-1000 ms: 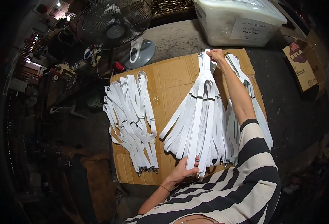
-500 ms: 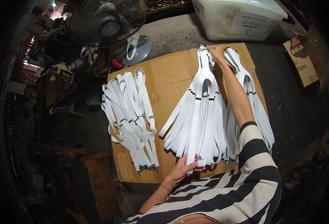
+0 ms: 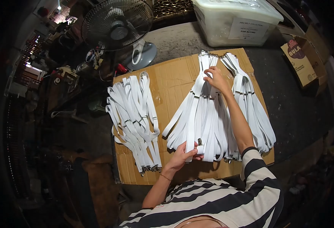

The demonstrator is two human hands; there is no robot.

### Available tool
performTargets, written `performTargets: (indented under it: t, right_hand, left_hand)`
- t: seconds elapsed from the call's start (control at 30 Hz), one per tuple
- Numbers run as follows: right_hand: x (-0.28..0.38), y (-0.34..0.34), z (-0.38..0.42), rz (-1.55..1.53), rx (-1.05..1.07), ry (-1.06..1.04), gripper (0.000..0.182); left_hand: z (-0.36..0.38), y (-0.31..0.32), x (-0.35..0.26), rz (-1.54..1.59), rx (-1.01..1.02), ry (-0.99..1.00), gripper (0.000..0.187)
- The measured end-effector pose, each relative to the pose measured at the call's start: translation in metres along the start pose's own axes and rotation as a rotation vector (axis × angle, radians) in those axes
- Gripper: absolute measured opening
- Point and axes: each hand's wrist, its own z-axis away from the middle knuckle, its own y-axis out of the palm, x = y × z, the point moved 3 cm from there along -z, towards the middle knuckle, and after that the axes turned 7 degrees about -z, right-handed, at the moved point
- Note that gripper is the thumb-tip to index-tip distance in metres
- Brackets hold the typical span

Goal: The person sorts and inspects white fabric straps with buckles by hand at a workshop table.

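Note:
Three bundles of white elastic straps with metal clips lie on a flat cardboard sheet [image 3: 170,76]. My left hand [image 3: 181,155] grips the lower end of a white strap [image 3: 191,125] at the bottom of the middle bundle [image 3: 212,125], with a metal clip beside its fingers. Higher on the same bundle, my right hand [image 3: 215,78] rests over the straps below the clipped top, its fingers apart. The right bundle [image 3: 252,110] fans out beside my right forearm. At the left lies a looser bundle [image 3: 131,114], its clips at the bottom.
A black fan [image 3: 117,30] on a grey base stands beyond the cardboard's left corner. A lidded plastic bin [image 3: 227,26] with a paper label is at the back. To the right is an open carton [image 3: 301,62]. A red object [image 3: 122,68] lies near the fan base.
My right hand has left the clips at the top and come down the middle bundle, its fingers now spread. My left hand has moved up slightly with the strap, and a clip now shows near it.

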Motion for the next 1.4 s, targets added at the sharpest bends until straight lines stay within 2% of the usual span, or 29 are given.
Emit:
performTargets:
  t: [0.33,0.43,0.53,0.6,0.67,0.73,0.8,0.83,0.9,1.03,1.13,1.2,1.27,1.4]
  right_hand:
    - [-0.011,0.013,-0.006,-0.007,-0.122,0.028,0.033]
    - [-0.005,0.012,-0.001,-0.070,-0.203,0.027,0.033]
    - [0.017,-0.007,0.036,-0.078,-0.403,0.158,0.032]
    - [0.016,-0.003,0.078,-0.289,-0.252,0.278,0.035]
    - [0.038,-0.003,0.136,-0.309,0.022,0.247,0.035]
    - [0.084,-0.012,0.194,-0.663,0.271,0.560,0.032]
    - [0.108,-0.012,0.239,-0.766,0.365,0.661,0.038]
    - [0.115,-0.009,0.254,-0.793,0.392,0.662,0.043]
    - [0.137,-0.015,0.264,-0.671,0.370,0.573,0.040]
    - [0.131,-0.010,0.274,-0.496,0.369,0.505,0.037]
    - [0.126,-0.007,0.278,-0.545,0.268,0.513,0.031]
    - [0.122,-0.003,0.287,-0.494,0.133,0.421,0.024]
    - [0.134,-0.009,0.290,-0.474,0.053,0.394,0.021]
    - [0.145,-0.019,0.299,-0.521,-0.088,0.365,0.017]
  left_hand:
    - [-0.010,-0.009,-0.004,-0.075,-0.005,-0.015,0.029]
    - [-0.014,-0.010,0.002,-0.008,-0.019,-0.030,0.030]
    - [-0.019,-0.011,0.005,0.025,-0.020,-0.039,0.030]
    - [-0.021,-0.013,0.010,-0.004,-0.026,-0.033,0.030]
    - [-0.022,-0.014,0.012,-0.032,-0.034,-0.030,0.029]
    - [-0.022,-0.012,0.012,-0.047,-0.016,-0.023,0.029]
    - [-0.024,-0.013,0.015,-0.077,-0.013,-0.019,0.029]
    - [-0.024,-0.013,0.016,-0.113,-0.010,-0.003,0.029]
    - [-0.022,-0.010,0.016,-0.154,-0.006,0.018,0.031]
    - [-0.017,-0.006,0.018,-0.157,0.025,-0.025,0.030]
    - [-0.012,-0.007,0.017,-0.116,-0.026,-0.081,0.036]
    - [-0.008,-0.002,0.016,-0.107,-0.062,-0.101,0.042]
    - [-0.004,0.000,0.012,-0.322,-0.205,-0.092,0.051]
    - [-0.006,-0.010,0.016,-0.526,-0.291,-0.046,0.053]
